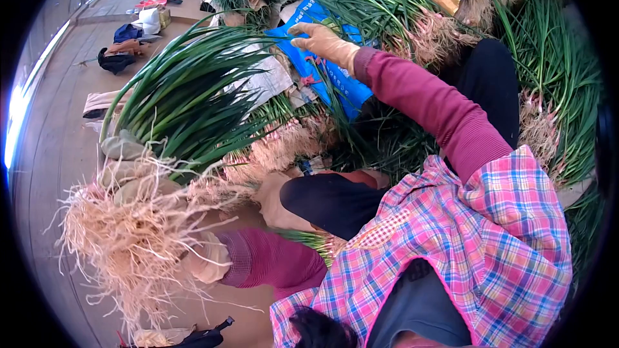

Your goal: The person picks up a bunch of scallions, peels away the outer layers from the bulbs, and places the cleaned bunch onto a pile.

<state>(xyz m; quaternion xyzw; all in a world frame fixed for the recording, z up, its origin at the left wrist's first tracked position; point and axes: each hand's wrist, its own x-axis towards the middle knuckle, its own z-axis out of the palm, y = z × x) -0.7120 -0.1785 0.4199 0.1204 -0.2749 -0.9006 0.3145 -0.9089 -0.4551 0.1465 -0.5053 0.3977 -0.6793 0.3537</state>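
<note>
My left hand (132, 171), in a pale glove, is wrapped round a thick bunch of green garlic (187, 90). Its long leaves fan up and to the right, while a large tangle of pale roots (129, 238) hangs towards me and hides part of the hand. My right hand (322, 42), in a yellowish glove, reaches forward with its fingers stretched and slightly apart. It is over a blue printed plastic sheet (351, 90), near the leaf tips of the held bunch. I see nothing in it.
More green garlic bunches (290, 138) lie before my knees, with another pile (548, 103) on the right and one at the back (380, 6). Clothing and bags (122, 51) lie along the brown floor (58, 109) at left, beside a wall.
</note>
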